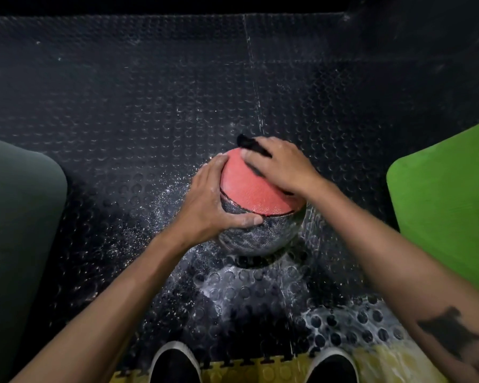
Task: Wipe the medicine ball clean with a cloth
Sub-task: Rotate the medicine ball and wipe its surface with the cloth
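A red and black textured medicine ball (256, 200) stands on the dark studded rubber floor in the middle of the view. My left hand (216, 200) grips its left side, fingers spread over the top left and thumb across the black lower part. My right hand (281, 164) lies on the ball's upper right, pressing a black cloth (250, 145) against it. Only the cloth's far end and a strip under the fingers show; the rest is hidden beneath the hand.
White dusty residue (233, 286) covers the floor around and in front of the ball. A green padded block (448, 194) stands at the right, a dark padded block (17, 217) at the left. My two black shoes (174, 363) stand on a yellow mat edge (260, 371) at the bottom.
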